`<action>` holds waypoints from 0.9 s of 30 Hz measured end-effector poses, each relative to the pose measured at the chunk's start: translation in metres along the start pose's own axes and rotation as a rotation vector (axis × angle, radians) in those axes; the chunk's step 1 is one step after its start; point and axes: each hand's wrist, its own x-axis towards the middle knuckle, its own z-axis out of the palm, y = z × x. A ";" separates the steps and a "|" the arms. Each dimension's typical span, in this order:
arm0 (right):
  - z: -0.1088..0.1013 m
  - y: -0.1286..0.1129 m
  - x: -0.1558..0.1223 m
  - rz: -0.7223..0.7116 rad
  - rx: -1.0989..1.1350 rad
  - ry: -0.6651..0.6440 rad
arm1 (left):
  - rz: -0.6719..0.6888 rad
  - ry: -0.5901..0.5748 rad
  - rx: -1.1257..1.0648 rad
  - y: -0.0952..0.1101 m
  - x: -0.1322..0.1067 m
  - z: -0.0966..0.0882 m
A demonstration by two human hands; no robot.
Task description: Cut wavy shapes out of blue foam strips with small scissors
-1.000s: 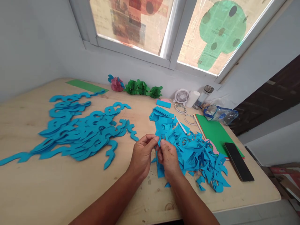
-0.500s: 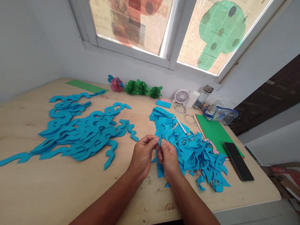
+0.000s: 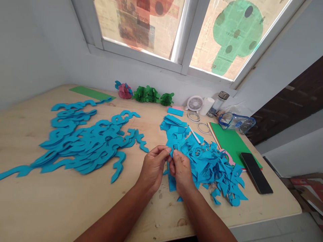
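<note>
- Far left on my feed, on the pale plywood table (image 3: 30, 191), curvy sky-blue cut-paper strips (image 3: 83, 143) lie in one flat, overlapping mass, probably set there to keep them apart from the scraps.
- Behind them, against the wall, sit a flat green paper strip (image 3: 92, 92) and a row of pink and green honeycomb-paper ornaments (image 3: 151, 94).
- The left hand (image 3: 153, 169) holds a small blue paper piece (image 3: 174, 151) in a narrow pinch, its thumb and fingers close together.
- The right hand (image 3: 181, 171) closes just as narrowly on that piece from the other side. Thin paper like this seems to need both sets of fingertips to steady it.
- Just right of the hands, a jumbled heap of blue paper offcuts (image 3: 209, 164) lies within easy reach.
- Beyond it are a white pen (image 3: 194, 135) and two narrow tape rolls (image 3: 193, 116).
- Far right, a black smartphone (image 3: 256, 173) lies just beside a green paper sheet (image 3: 232, 143) — well clear of the hands.
</note>
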 end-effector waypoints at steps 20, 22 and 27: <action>-0.006 -0.008 0.004 -0.026 0.190 0.085 | -0.079 -0.017 0.036 0.004 0.002 0.000; -0.006 -0.009 0.004 -0.022 0.185 0.072 | -0.126 -0.040 0.008 0.006 0.002 -0.001; -0.006 -0.011 0.003 -0.082 0.044 0.095 | -0.106 -0.061 0.045 0.011 0.004 -0.004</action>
